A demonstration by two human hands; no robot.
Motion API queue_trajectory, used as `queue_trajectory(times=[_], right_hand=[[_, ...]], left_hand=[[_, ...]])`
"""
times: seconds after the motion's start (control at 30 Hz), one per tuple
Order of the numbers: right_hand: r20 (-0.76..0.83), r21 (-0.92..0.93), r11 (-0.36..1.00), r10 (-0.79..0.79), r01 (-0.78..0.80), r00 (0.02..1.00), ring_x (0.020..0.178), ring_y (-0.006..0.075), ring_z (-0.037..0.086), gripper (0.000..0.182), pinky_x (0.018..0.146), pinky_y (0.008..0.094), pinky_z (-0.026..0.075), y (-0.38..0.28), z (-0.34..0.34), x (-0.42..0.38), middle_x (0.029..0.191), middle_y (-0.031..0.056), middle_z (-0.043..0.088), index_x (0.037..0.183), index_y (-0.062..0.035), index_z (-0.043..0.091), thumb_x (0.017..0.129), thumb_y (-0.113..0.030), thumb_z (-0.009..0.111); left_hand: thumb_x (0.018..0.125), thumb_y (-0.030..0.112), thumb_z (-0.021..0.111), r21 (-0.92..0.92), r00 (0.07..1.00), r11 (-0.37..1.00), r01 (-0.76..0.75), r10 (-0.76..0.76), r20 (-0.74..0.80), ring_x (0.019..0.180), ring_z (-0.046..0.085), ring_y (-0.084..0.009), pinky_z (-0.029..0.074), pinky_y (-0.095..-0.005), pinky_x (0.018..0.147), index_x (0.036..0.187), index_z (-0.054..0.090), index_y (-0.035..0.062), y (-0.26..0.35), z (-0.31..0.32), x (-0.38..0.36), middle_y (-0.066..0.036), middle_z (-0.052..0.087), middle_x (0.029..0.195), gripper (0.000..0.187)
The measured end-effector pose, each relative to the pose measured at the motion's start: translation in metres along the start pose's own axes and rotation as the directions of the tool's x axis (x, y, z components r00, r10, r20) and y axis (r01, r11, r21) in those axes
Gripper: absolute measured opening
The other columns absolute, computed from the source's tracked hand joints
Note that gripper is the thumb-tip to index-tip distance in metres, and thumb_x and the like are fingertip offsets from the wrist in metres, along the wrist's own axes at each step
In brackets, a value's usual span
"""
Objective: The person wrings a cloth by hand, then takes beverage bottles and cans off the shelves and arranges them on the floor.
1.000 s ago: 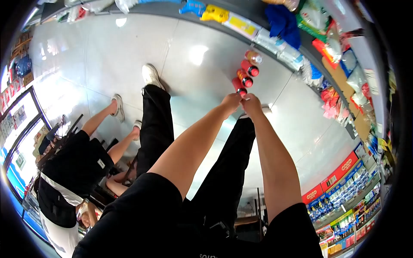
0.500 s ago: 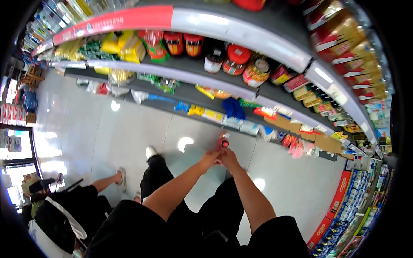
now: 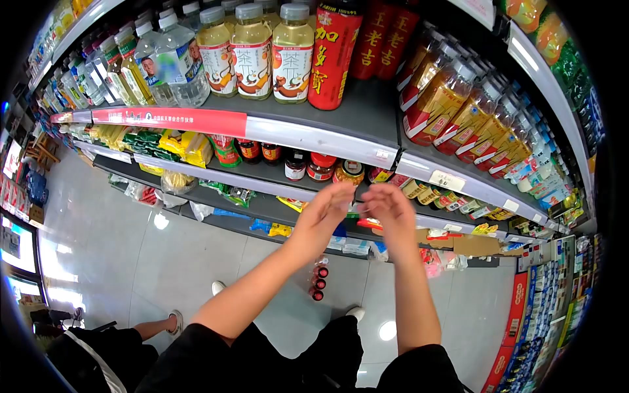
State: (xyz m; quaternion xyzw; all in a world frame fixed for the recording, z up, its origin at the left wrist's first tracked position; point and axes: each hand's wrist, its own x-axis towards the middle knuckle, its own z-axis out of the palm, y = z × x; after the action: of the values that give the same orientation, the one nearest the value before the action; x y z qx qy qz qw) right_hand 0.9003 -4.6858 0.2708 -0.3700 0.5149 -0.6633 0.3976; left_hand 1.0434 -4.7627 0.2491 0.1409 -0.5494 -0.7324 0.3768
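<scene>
My left hand (image 3: 322,213) is raised in front of the shelves, its fingers apart and slightly bent, with nothing in it. Close beside it, my right hand (image 3: 391,213) is also lifted, a little blurred, fingers loosely curved and holding nothing that I can see. A small gap separates the two sets of fingertips. Below and between my forearms, a row of several bottles with dark red caps (image 3: 318,283) stands on the floor. Behind my fingertips is a glass jar with a golden lid (image 3: 349,171), next to a red-lidded jar (image 3: 322,166).
On the upper shelf stand tea bottles (image 3: 252,62), a tall red bottle (image 3: 335,56) and amber drink bottles (image 3: 445,98). The shelf edge (image 3: 314,141) curves across in front of me. A person in black (image 3: 98,354) is at my lower left. Cartons (image 3: 537,308) line the right.
Both hands have risen from low down by the bottles on the floor and moved apart. My view has tilted up, bringing the upper shelf of drinks into sight.
</scene>
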Motion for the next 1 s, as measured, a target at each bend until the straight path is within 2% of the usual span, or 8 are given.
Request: queue_trajectory(times=[0.3,0.43,0.5,0.57,0.7,0.77,0.87,1.0], right_hand=[[-0.085,-0.127,0.931,-0.353,0.341,0.932,0.091,0.0177,0.055,0.037,0.074,0.0290,0.048,-0.106,0.009,0.102,0.107,0.0128,0.052,0.114,0.0006,0.048,0.079,-0.005,0.058],[0.009,-0.456,0.755,-0.526,0.472,0.850,0.094,0.0215,0.054,0.047,0.077,0.0310,0.047,-0.131,0.016,0.161,0.111,0.0154,0.051,0.119,0.0006,0.044,0.075,-0.009,0.059],[0.068,-0.635,0.613,-0.562,0.470,0.825,0.102,0.0208,0.052,0.051,0.087,0.0300,0.042,-0.140,0.023,0.188,0.119,0.0155,0.048,0.125,-0.0016,0.042,0.077,-0.008,0.058],[0.100,-0.709,0.527,-0.583,0.469,0.806,0.104,0.0212,0.051,0.055,0.088,0.0295,0.041,-0.152,0.029,0.212,0.121,0.0154,0.048,0.127,-0.0020,0.040,0.076,-0.009,0.059],[0.236,-0.732,0.395,-0.618,0.555,0.750,0.106,0.0220,0.050,0.064,0.089,0.0295,0.040,-0.166,0.030,0.262,0.122,0.0152,0.049,0.132,-0.0022,0.034,0.075,-0.013,0.061],[0.204,-0.824,0.331,-0.584,0.459,0.786,0.110,0.0245,0.050,0.068,0.091,0.0310,0.039,-0.173,0.034,0.273,0.123,0.0149,0.050,0.134,-0.0067,0.033,0.074,-0.019,0.063],[0.175,-0.960,0.087,-0.551,0.265,0.816,0.116,0.0302,0.047,0.070,0.095,0.0354,0.038,-0.177,0.043,0.281,0.125,0.0137,0.050,0.135,-0.0185,0.033,0.074,-0.032,0.065],[0.207,-0.978,-0.097,-0.610,0.187,0.765,0.114,0.0298,0.049,0.066,0.095,0.0368,0.038,-0.170,0.046,0.292,0.122,0.0136,0.052,0.134,-0.0168,0.035,0.077,-0.035,0.062]], left_hand=[[0.092,0.027,0.037,0.069,0.974,0.972,-0.223,0.218,0.066,0.116,0.046,-0.0222,0.035,-0.0318,0.093,0.130,0.037,0.0008,0.072,0.015,0.087,-0.015,0.046,0.128,0.046],[0.093,0.032,0.034,0.014,0.982,0.983,-0.183,0.182,0.056,0.122,0.040,-0.0220,0.030,-0.0318,0.098,0.132,0.034,0.0014,0.066,0.014,0.118,-0.014,0.041,0.132,0.050],[0.093,0.033,0.032,0.029,0.979,0.981,-0.192,0.189,0.069,0.127,0.032,-0.0255,0.025,-0.0340,0.102,0.133,0.032,0.0007,0.059,0.014,0.129,-0.016,0.034,0.137,0.051],[0.092,0.033,0.032,0.521,0.921,0.768,-0.374,0.374,0.111,0.130,0.025,-0.0299,0.020,-0.0360,0.105,0.133,0.031,-0.0006,0.045,0.011,0.141,-0.019,0.026,0.140,0.052],[0.090,0.030,0.038,0.594,0.947,0.743,-0.308,0.297,0.118,0.132,0.019,-0.0328,0.016,-0.0357,0.107,0.135,0.023,-0.0014,0.049,0.018,0.143,-0.022,0.021,0.141,0.057],[0.089,0.030,0.040,0.603,0.940,0.728,-0.327,0.318,0.126,0.132,0.018,-0.0339,0.016,-0.0365,0.107,0.135,0.021,-0.0024,0.050,0.017,0.152,-0.023,0.020,0.140,0.059],[0.088,0.032,0.043,0.624,0.928,0.707,-0.333,0.364,0.083,0.129,0.019,-0.0394,0.017,-0.0401,0.106,0.134,0.020,-0.0051,0.051,0.016,0.169,-0.027,0.019,0.139,0.064],[0.081,0.028,0.051,0.670,0.913,0.657,-0.347,0.401,0.079,0.128,0.021,-0.0400,0.020,-0.0404,0.106,0.133,0.020,-0.0062,0.055,0.015,0.182,-0.028,0.021,0.137,0.070]])
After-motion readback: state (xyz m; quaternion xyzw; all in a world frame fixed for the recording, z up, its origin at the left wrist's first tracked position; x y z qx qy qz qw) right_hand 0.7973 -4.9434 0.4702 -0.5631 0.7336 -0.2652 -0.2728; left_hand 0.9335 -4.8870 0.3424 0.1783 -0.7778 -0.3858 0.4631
